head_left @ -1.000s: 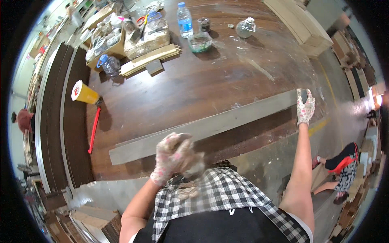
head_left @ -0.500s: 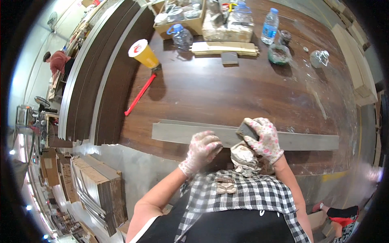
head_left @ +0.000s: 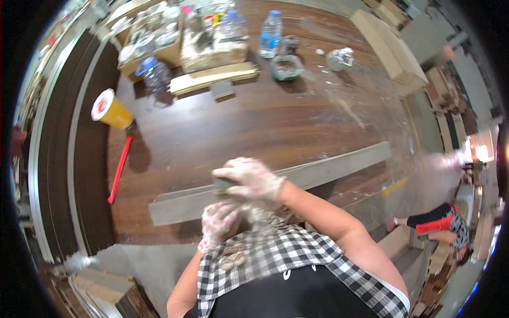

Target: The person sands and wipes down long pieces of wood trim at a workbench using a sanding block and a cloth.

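A long grey strip (head_left: 339, 165), seemingly with another offset beneath it, lies near the table's front edge. My right hand (head_left: 252, 179), in a white glove with pink flowers, grips a small grey block (head_left: 225, 184) over the strip's left part. Motion blurs this hand somewhat. My left hand (head_left: 220, 222), in a matching glove, has its fingers curled at the strip's front edge; whatever it may hold is hidden. A crumpled, stained cloth (head_left: 263, 218) sits between my hands and my checked apron (head_left: 275, 249).
Left are stacked dark panels (head_left: 87, 159), a yellow cup (head_left: 114, 111) and a red bar (head_left: 121, 168). At the back stand a cardboard box (head_left: 164, 55), a water bottle (head_left: 271, 34) and a green-rimmed bowl (head_left: 286, 69). Another person (head_left: 437, 225) is at far right.
My view has swung to the right, shifting the table leftward. My right hand has moved left along the strip with the grey block. My left hand is lower, closer to the cloth.
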Demonstrator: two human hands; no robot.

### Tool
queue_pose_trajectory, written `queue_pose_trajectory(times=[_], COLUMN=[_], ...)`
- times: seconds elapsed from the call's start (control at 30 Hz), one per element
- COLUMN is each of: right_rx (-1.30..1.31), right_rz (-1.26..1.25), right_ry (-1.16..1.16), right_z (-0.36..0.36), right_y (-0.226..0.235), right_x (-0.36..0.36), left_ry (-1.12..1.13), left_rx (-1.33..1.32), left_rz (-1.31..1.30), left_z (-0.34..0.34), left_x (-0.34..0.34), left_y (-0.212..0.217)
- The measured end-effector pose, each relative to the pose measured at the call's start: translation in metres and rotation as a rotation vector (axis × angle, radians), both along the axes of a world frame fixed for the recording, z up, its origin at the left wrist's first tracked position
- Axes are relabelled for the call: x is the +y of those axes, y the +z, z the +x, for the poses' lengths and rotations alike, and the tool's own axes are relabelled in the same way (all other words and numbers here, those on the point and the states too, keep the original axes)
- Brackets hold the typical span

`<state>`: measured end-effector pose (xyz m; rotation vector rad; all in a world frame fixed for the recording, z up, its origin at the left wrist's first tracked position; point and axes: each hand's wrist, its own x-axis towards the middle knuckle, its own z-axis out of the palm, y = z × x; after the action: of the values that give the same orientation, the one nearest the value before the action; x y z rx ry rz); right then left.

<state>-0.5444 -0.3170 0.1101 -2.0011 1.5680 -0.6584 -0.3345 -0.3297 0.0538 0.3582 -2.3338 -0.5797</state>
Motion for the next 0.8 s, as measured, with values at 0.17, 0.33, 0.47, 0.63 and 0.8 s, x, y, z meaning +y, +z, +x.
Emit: queue_pose_trajectory(times=[0.17,0.33,0.47,0.63,0.8], right_rx=[0.262,0.545,0.957,0.217,-0.324], right_rz=[0.025,0.148,0.320,-0.318,-0.651], right_ry=[-0.420,-0.741,-1.244,-1.432,-1.482], right_z=[-0.166,-0.329,-0.394,-0.352,-0.321], right_y=[0.015,0.008,0.018,-0.004,-0.036], right_x=[0.137,0.238,0.273,0.263,0.279], left_ry=[0.066,0.070,0.117,0.007,0.009], left_rx=[-0.121,-0.207,-0.463,-0.769,-0.602], left_rz=[0.010,0.008,-0.068,-0.028,-0.132], left_z=[-0.007,-0.010,-0.031,-0.048,-0.046], left_x=[0.004,0.004,-0.002,-0.014,-0.015], left_y=[0.027,0.028,0.051,0.062,0.068])
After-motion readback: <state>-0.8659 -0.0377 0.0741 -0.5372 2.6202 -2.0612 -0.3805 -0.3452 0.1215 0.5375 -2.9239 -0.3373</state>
